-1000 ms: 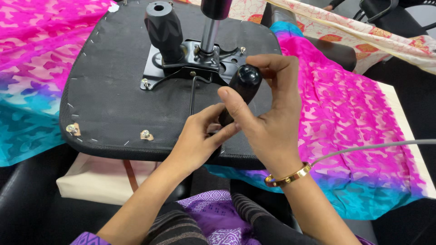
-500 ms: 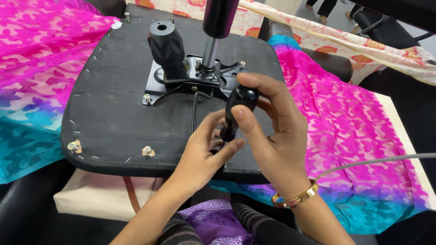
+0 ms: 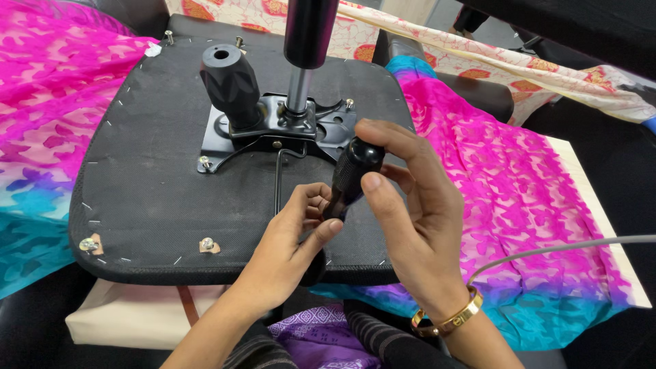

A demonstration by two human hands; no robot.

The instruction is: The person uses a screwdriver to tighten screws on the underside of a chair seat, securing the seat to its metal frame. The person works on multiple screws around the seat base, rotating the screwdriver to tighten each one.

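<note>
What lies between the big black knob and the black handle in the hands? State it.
In the head view, the metal mounting plate and gas-lift column lie between the knob and the handle.

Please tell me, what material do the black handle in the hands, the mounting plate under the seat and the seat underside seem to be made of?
The black handle, held by the right hand with the left hand at its lower end, looks like ribbed rubber or plastic, matte. The mounting plate seems to be black painted metal, slightly glossy, fixed with bolts. The seat underside appears covered in black woven fabric, stapled along its edge.
</note>
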